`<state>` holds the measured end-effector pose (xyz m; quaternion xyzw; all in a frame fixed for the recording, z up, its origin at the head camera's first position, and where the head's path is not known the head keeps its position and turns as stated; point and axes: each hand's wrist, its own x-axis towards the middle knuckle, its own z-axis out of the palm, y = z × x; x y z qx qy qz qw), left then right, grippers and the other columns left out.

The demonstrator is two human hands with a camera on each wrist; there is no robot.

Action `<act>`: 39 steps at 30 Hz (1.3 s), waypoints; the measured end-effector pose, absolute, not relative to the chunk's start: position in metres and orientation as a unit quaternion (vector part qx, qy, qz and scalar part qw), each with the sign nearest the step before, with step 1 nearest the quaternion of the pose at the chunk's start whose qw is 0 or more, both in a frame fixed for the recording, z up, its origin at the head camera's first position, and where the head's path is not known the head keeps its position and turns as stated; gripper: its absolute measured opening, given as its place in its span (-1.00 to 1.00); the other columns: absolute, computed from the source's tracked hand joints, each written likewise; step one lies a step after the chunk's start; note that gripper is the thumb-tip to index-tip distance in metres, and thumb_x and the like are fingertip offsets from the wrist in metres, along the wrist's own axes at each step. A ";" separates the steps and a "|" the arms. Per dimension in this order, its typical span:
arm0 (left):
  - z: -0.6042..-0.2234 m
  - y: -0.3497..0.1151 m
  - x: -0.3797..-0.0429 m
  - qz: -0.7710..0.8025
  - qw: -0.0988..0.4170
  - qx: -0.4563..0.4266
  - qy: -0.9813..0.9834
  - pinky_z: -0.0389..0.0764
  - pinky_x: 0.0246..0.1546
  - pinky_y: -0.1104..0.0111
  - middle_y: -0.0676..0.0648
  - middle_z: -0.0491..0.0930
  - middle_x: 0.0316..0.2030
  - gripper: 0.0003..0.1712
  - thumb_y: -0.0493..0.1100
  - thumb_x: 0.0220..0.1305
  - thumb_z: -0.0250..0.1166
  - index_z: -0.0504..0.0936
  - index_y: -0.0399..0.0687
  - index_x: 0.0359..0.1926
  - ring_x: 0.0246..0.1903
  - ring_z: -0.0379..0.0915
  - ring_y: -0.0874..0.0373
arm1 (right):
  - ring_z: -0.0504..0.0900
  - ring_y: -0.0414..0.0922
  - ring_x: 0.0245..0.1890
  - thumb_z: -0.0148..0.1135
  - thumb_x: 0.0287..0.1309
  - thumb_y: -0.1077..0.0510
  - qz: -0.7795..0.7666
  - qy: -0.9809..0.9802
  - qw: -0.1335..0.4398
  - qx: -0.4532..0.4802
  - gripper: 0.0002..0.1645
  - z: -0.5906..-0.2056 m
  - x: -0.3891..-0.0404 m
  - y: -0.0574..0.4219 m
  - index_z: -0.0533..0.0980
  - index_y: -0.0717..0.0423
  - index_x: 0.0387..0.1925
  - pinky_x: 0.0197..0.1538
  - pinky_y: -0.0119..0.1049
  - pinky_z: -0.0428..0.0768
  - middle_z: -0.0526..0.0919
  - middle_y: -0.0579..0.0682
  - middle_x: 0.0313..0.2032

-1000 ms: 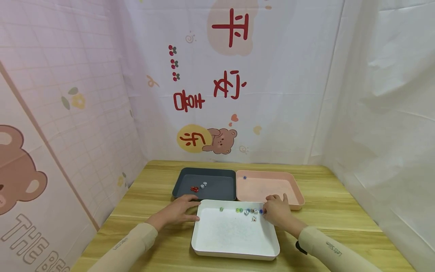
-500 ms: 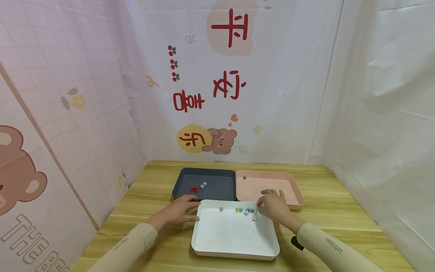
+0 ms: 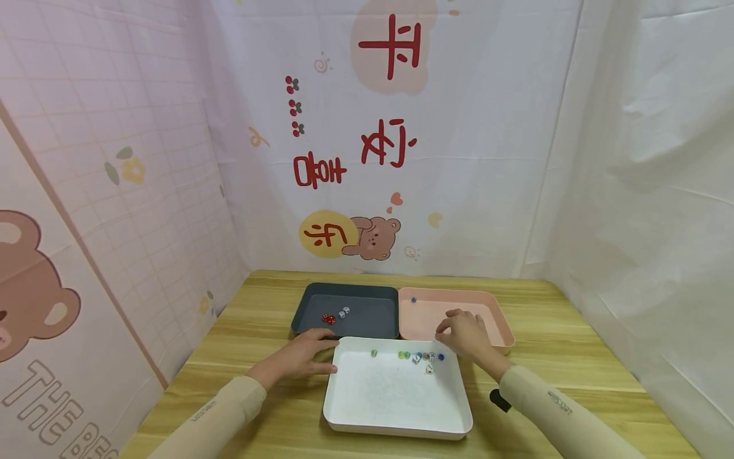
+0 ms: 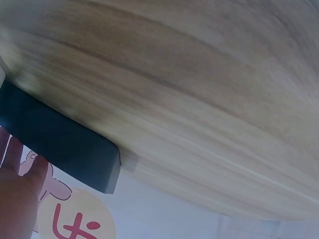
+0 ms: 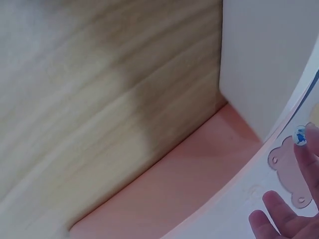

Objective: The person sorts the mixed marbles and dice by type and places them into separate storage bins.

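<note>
My right hand pinches a clear glass marble with a blue swirl between thumb and fingertip, raised where the white and pink trays meet. Its other fingers are spread apart. My left hand rests at the left rim of the white tray, fingers loosely extended and holding nothing. Along that tray's far side lie several marbles, among them a dark blue marble and a green marble. White dice, including a die, lie among them toward the right.
Behind the white tray stand a dark grey tray with red dice and white dice, and a pink tray with one blue marble. All sit on a wooden table enclosed by printed cloth.
My right hand has moved from the white tray's far right corner, first left, then slightly up, with the marble pinched. The dark blue marble shows again. My left hand stays put.
</note>
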<state>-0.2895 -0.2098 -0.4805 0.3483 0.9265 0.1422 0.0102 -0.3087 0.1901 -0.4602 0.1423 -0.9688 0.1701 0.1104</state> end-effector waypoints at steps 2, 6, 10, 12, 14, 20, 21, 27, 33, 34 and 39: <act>-0.480 -0.209 -0.289 0.140 0.009 0.350 0.926 0.34 0.26 -0.05 -0.23 0.37 0.29 -0.23 0.26 0.27 0.30 0.53 -0.18 0.29 0.29 0.27 -0.18 | 0.52 0.26 0.11 0.39 0.14 0.06 0.176 -0.969 0.109 0.138 -0.92 -0.460 -0.312 0.193 0.76 -0.09 -0.41 0.15 0.43 0.23 0.61 0.23 0.10; -0.479 -0.209 -0.288 0.139 0.009 0.349 0.927 0.34 0.26 -0.05 -0.23 0.38 0.29 -0.23 0.26 0.26 0.30 0.53 -0.19 0.29 0.29 0.27 -0.18 | 0.52 0.23 0.14 0.36 0.18 0.07 0.185 -0.968 0.111 0.132 -0.89 -0.460 -0.322 0.201 0.76 -0.04 -0.37 0.12 0.38 0.31 0.65 0.22 0.05; -0.480 -0.209 -0.289 0.138 0.009 0.349 0.927 0.35 0.26 -0.05 -0.23 0.37 0.29 -0.22 0.27 0.26 0.29 0.52 -0.18 0.29 0.29 0.27 -0.18 | 0.57 0.18 0.06 0.37 0.19 0.11 0.211 -0.960 0.125 0.138 -0.88 -0.460 -0.330 0.212 0.75 0.05 -0.33 0.11 0.23 0.45 0.71 0.14 -0.10; -0.480 -0.209 -0.289 0.138 0.008 0.349 0.927 0.35 0.26 -0.05 -0.23 0.37 0.29 -0.22 0.28 0.26 0.28 0.52 -0.18 0.30 0.29 0.27 -0.18 | 0.63 0.08 -0.05 0.39 0.17 0.11 0.222 -0.955 0.139 0.138 -0.89 -0.460 -0.333 0.218 0.76 0.05 -0.33 0.04 0.08 0.54 0.74 0.02 -0.20; -0.480 -0.209 -0.289 0.139 0.007 0.350 0.926 0.36 0.25 -0.05 -0.23 0.37 0.29 -0.21 0.29 0.26 0.28 0.52 -0.18 0.30 0.29 0.28 -0.19 | 0.66 0.01 -0.12 0.43 0.14 0.11 0.226 -0.952 0.155 0.138 -0.91 -0.459 -0.337 0.224 0.77 0.02 -0.34 -0.01 -0.01 0.58 0.75 -0.08 -0.26; -0.480 -0.210 -0.289 0.139 0.009 0.350 0.926 0.36 0.25 -0.05 -0.24 0.37 0.29 -0.20 0.30 0.26 0.27 0.52 -0.17 0.30 0.29 0.28 -0.19 | 0.64 0.04 -0.07 0.40 0.18 0.11 0.261 -0.950 0.129 0.111 -0.85 -0.460 -0.346 0.235 0.76 0.06 -0.25 0.03 0.04 0.56 0.75 -0.05 -0.21; -0.480 -0.210 -0.289 0.138 0.010 0.349 0.927 0.37 0.25 -0.05 -0.24 0.36 0.30 -0.20 0.31 0.26 0.27 0.52 -0.17 0.30 0.29 0.27 -0.19 | 0.63 0.06 -0.06 0.38 0.20 0.11 0.271 -0.950 0.116 0.103 -0.83 -0.460 -0.347 0.236 0.76 0.08 -0.23 0.03 0.05 0.56 0.75 -0.03 -0.19; -0.479 -0.210 -0.289 0.134 0.006 0.356 0.925 0.39 0.22 -0.04 -0.24 0.37 0.28 -0.20 0.32 0.27 0.25 0.52 -0.15 0.30 0.28 0.29 -0.18 | 0.63 0.05 -0.09 0.34 0.24 0.14 0.296 -0.949 0.086 0.074 -0.80 -0.464 -0.351 0.239 0.73 0.17 -0.18 -0.05 0.01 0.60 0.74 0.05 -0.16; -0.478 -0.211 -0.289 0.128 0.014 0.356 0.926 0.38 0.24 -0.02 -0.23 0.36 0.29 -0.26 0.26 0.32 0.25 0.51 -0.14 0.32 0.29 0.28 -0.16 | 0.62 0.04 -0.12 0.33 0.24 0.16 0.298 -0.948 0.088 0.070 -0.80 -0.466 -0.352 0.242 0.73 0.20 -0.19 -0.12 -0.08 0.59 0.74 0.08 -0.16; -0.478 -0.211 -0.289 0.126 0.016 0.355 0.926 0.38 0.24 -0.01 -0.22 0.35 0.29 -0.28 0.24 0.34 0.25 0.51 -0.14 0.32 0.29 0.28 -0.15 | 0.62 0.04 -0.12 0.35 0.22 0.16 0.297 -0.948 0.092 0.071 -0.81 -0.467 -0.352 0.242 0.73 0.20 -0.21 -0.14 -0.11 0.59 0.75 0.08 -0.17; -0.478 -0.211 -0.290 0.119 0.017 0.354 0.928 0.39 0.24 0.01 -0.21 0.36 0.29 -0.33 0.16 0.35 0.25 0.50 -0.13 0.33 0.28 0.29 -0.13 | 0.61 0.05 -0.15 0.35 0.21 0.19 0.299 -0.948 0.086 0.065 -0.81 -0.472 -0.352 0.244 0.73 0.22 -0.21 -0.15 -0.13 0.57 0.75 0.09 -0.19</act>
